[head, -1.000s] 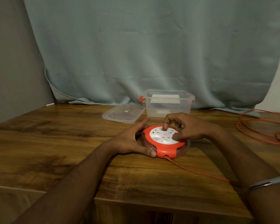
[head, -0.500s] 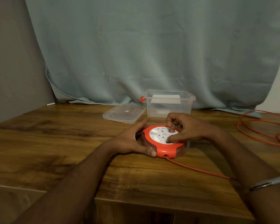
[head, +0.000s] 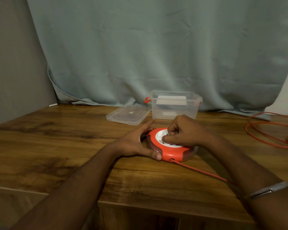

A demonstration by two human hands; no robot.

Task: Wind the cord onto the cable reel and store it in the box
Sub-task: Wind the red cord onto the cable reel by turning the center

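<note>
- The cable reel [head: 171,146], a flat orange disc with a white socket face, lies on the wooden surface [head: 56,146] near the middle of the view, just in front of the box.
- The left hand [head: 136,141] holds the reel's rim from the 9 o'clock side: thumb pressed on the near edge, fingers stretched along the far edge.
- The right hand [head: 184,131] sits on top of the white face, fingers curled tight and pressing down on it; whether they pinch a knob there I cannot tell, as the knuckles hide it.
- The cord [head: 199,170], orange, leaves a slot at the reel's 5 o'clock edge and runs across the surface toward 4 o'clock, passing under the right forearm.
- More of the cord lies in loose loops at 3 o'clock, near the right border of the view, well apart from the reel.
- The box [head: 175,107], clear plastic with orange clips, stands open at 12 o'clock from the reel, close to the curtain [head: 156,47]; something pale shows through its wall.
- Its lid [head: 128,114] lies flat on the surface just beside the box at its 9 o'clock side.
- A metal bangle [head: 269,190] circles the right forearm.
</note>
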